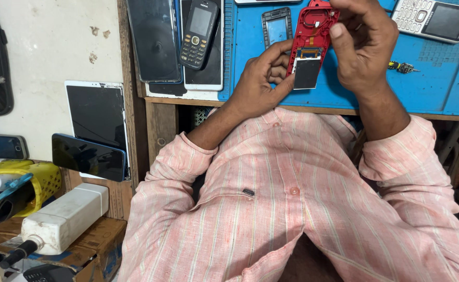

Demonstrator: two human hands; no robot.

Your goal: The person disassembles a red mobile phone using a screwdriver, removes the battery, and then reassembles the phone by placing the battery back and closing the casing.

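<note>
Both hands hold a red phone housing (313,31) over a blue work mat (428,83). A small grey display panel (306,73) hangs at the housing's lower end on an orange flex strip. My left hand (261,81) grips the housing's lower left side, fingers curled behind it. My right hand (363,44) grips the upper right edge, thumb pressed on the red frame. A loose grey phone front frame (277,26) lies on the mat just left of the housing.
A black keypad phone (198,34) rests on stacked dark screens (153,42) at upper left. A silver keypad phone (436,20) lies upper right. Tablets and phones (91,133) lean by the wall. A white bottle (62,219) sits on a box lower left.
</note>
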